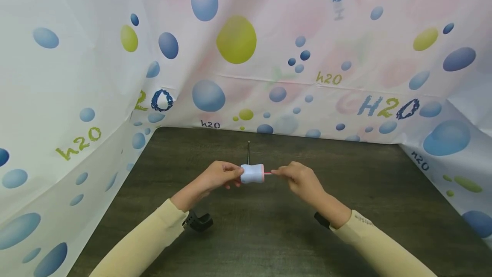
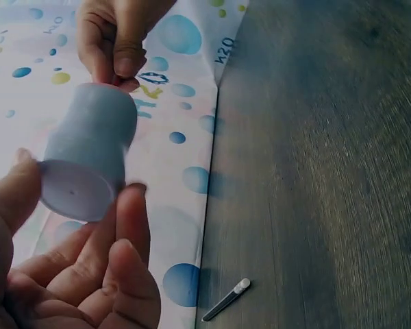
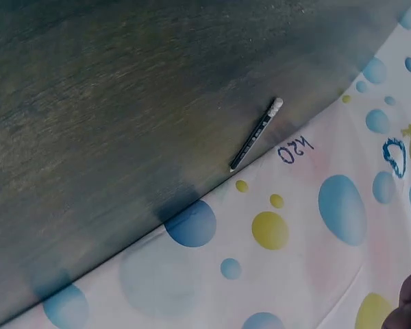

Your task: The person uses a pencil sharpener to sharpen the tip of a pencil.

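Observation:
A light blue, waisted, cup-shaped holder [image 1: 252,173] with a coral end lies sideways between the hands, above the table. My left hand [image 1: 221,175] grips its plain end between thumb and fingers. In the left wrist view that flat base [image 2: 79,193] faces the camera. My right hand [image 1: 301,179] pinches a thin red-and-white stick [image 1: 267,173] that meets the coral end. How deep the stick goes inside is hidden. Beyond the holder, a dark pencil [image 1: 248,153] lies on the table, its white end [image 3: 277,104] showing in the right wrist view.
The dark wood-grain table [image 1: 269,234] ends at a white sheet [image 1: 184,72] printed with blue and green dots, which stands along the back and both sides. Dark straps [image 1: 197,221] sit at the wrists.

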Available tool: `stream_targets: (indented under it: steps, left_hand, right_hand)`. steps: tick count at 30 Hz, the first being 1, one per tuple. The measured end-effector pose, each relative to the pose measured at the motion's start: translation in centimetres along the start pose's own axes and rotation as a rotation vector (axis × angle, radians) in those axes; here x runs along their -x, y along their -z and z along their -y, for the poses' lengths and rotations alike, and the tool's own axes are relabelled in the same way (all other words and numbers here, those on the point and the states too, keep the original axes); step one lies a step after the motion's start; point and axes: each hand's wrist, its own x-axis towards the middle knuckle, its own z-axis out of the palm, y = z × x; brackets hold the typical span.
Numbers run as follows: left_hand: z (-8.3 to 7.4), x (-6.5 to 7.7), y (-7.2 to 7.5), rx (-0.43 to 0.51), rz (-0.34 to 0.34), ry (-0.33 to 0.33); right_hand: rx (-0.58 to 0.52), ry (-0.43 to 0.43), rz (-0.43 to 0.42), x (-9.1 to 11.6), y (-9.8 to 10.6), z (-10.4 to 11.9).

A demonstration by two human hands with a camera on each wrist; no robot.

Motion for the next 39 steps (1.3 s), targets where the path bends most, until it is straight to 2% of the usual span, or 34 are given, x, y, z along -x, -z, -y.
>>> stream_targets:
  steps: [5,7,9,11,13,16,18,19,23,25,27,30,32,35,39]
  left_hand:
    - [0.0,-0.1,-0.1,0.085,-0.014,-0.034]
    - [0.0,-0.1,0.0,0.111,-0.018,-0.05]
    - [0.0,0.0,0.0,0.124,-0.026,-0.072]
    - [-0.1,0.2,0.0,0.106,-0.04,-0.123]
    - [-0.2,0.4,0.0,0.056,-0.069,-0.189]
    - [-0.4,0.6,-0.2,-0.07,-0.111,-0.316]
    - [-0.4,0.8,-0.3,-0.147,-0.131,-0.384]
    - [-0.5,0.8,-0.4,-0.175,-0.136,-0.408]
    - [-0.7,0.9,-0.5,-0.213,-0.143,-0.454]
    - [-0.6,0.9,-0.5,-0.152,-0.122,-0.454]
    - [-0.3,0.8,-0.4,-0.033,-0.085,-0.438]
    - [-0.1,0.8,-0.1,0.161,-0.054,-0.353]
    - [0.0,0.8,0.0,0.213,-0.07,-0.271]
    - [0.1,0.7,0.1,0.189,-0.082,-0.161]
    - [0.3,0.5,0.0,0.13,-0.033,-0.1]
  right_hand:
    - [0.035,-0.023,-0.02,-0.2,-0.2,0.2]
    - [0.012,-0.063,0.012,-0.3,0.0,0.3]
    - [-0.05,-0.12,0.084,-0.5,0.3,0.4]
    - [-0.185,-0.246,0.204,-0.7,0.7,0.2]
    - [-0.372,-0.419,0.341,-1.0,1.1,-0.1]
    - [-0.629,-0.694,0.496,-1.2,1.3,-1.0]
    - [-0.727,-0.788,0.546,-1.1,1.2,-1.5]
    - [-0.751,-0.806,0.555,-1.0,1.2,-1.6]
    - [-0.747,-0.784,0.515,-0.6,1.1,-1.6]
    - [-0.727,-0.767,0.476,-0.5,1.0,-1.4]
    - [-0.703,-0.757,0.442,-0.4,0.9,-1.2]
    - [-0.63,-0.728,0.392,-0.3,0.8,-0.9]
    - [-0.563,-0.703,0.357,-0.3,1.0,-0.7]
    - [-0.47,-0.659,0.311,-0.3,1.2,-0.4]
    - [-0.366,-0.574,0.263,-0.2,1.2,0.0]
